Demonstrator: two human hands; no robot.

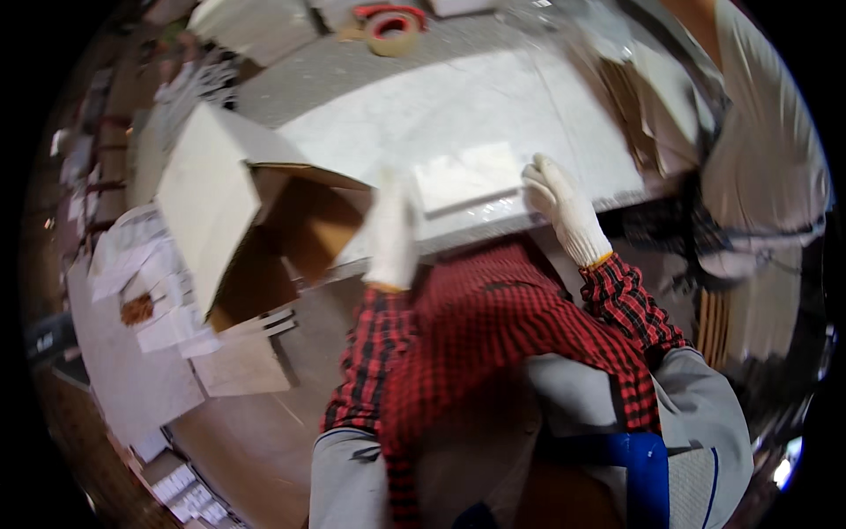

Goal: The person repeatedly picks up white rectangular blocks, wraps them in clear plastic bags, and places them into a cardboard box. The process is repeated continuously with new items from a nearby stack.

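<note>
Both my hands wear white knit gloves below red-and-black checked sleeves. My right hand (562, 204) rests on the right end of a flat white packet in clear wrap (465, 176) that lies near the front edge of the white table (493, 97). My left hand (392, 231) is blurred, fingers up, at the table's front edge beside the packet's left end; whether it touches the packet I cannot tell. An open brown cardboard box (264, 229) with a raised white flap stands just left of my left hand.
A roll of tape (392, 28) lies at the table's far side. Another person in a pale garment (767, 150) stands at the right, by a stack of flat cardboard (643, 106). White papers and flat boxes (150, 291) litter the floor at left.
</note>
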